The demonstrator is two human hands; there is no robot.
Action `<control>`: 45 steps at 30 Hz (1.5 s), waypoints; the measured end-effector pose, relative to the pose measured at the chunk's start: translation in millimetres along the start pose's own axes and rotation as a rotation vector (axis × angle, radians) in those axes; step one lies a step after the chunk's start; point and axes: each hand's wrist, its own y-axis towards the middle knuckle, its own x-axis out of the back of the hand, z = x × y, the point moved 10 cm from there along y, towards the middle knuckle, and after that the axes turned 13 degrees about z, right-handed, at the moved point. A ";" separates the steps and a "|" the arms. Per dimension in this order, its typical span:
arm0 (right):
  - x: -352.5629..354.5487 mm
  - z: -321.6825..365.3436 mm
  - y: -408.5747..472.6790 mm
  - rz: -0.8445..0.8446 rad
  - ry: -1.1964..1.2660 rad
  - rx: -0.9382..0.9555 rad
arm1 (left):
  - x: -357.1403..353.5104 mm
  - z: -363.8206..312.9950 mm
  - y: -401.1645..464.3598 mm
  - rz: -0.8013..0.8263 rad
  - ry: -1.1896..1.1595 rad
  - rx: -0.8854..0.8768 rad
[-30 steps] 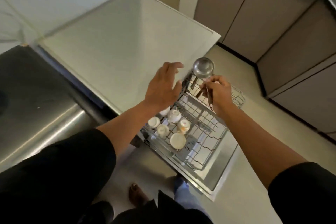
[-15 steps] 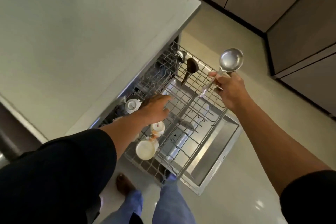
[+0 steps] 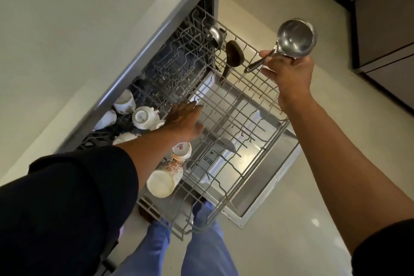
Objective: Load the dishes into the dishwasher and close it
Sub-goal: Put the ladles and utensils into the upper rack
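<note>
Home kitchen: dishwasher rack [image 3: 224, 119], cabinets [image 3: 385, 18].

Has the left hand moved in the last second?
Yes. The left hand dropped from above the counter edge onto the wire rack, beside the cups.

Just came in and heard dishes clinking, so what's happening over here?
A person is loading the dishwasher. Their right hand grips a steel ladle above the pulled-out rack, while the left hand reaches flat over the rack's wires. White cups and a patterned mug already sit on the rack, two ladles stand at its far end, and the door is open.
</note>
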 end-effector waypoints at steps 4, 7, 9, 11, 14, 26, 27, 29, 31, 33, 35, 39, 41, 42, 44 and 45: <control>-5.9 -10.3 0.9 0.010 -0.061 -0.017 | 29.2 -20.4 -3.9 -0.238 0.078 0.014; -5.9 -6.4 -0.3 -0.025 -0.076 -0.005 | 64.5 -28.9 -10.3 -0.466 0.002 0.060; -0.7 0.6 -1.2 -0.080 -0.081 0.016 | 78.8 -36.6 -4.4 -0.489 -0.055 0.027; 8.4 6.5 -3.3 -0.143 -0.091 0.041 | 80.6 -43.7 8.1 -0.403 -0.040 0.007; 9.6 -0.6 -3.8 -0.122 -0.031 0.023 | 60.1 -35.0 25.4 -0.178 0.020 0.096; -6.1 -37.6 -5.6 -0.010 -0.226 -0.062 | 33.1 -8.6 31.8 0.005 0.268 0.134; -6.3 -36.2 -5.3 -0.004 -0.250 -0.047 | 33.2 -8.3 31.2 0.001 0.269 0.135; -7.4 -31.7 -5.4 0.006 -0.268 -0.002 | 33.1 -7.8 31.0 0.003 0.272 0.138; -8.1 -29.7 -4.3 0.004 -0.289 0.013 | 32.9 -7.0 31.7 0.020 0.258 0.138; -7.5 -30.4 -2.5 -0.007 -0.351 0.001 | 32.7 -6.4 32.1 0.041 0.236 0.133; -4.9 -29.1 -1.1 -0.030 -0.427 -0.007 | 32.3 -6.6 31.9 0.055 0.226 0.128; 0.3 -27.2 0.3 -0.057 -0.477 -0.021 | 31.0 -6.1 30.6 0.053 0.233 0.141; 0.9 -27.1 2.1 -0.055 -0.472 -0.038 | 30.1 -5.8 31.3 0.049 0.227 0.139; 0.2 -27.4 2.4 -0.049 -0.472 -0.044 | 29.4 -5.5 32.0 0.048 0.225 0.136; -0.9 -28.4 1.3 -0.038 -0.480 -0.053 | 28.1 -5.1 33.5 0.050 0.231 0.130; -0.6 -27.9 0.4 -0.038 -0.488 -0.056 | 27.9 -4.7 34.2 0.057 0.232 0.126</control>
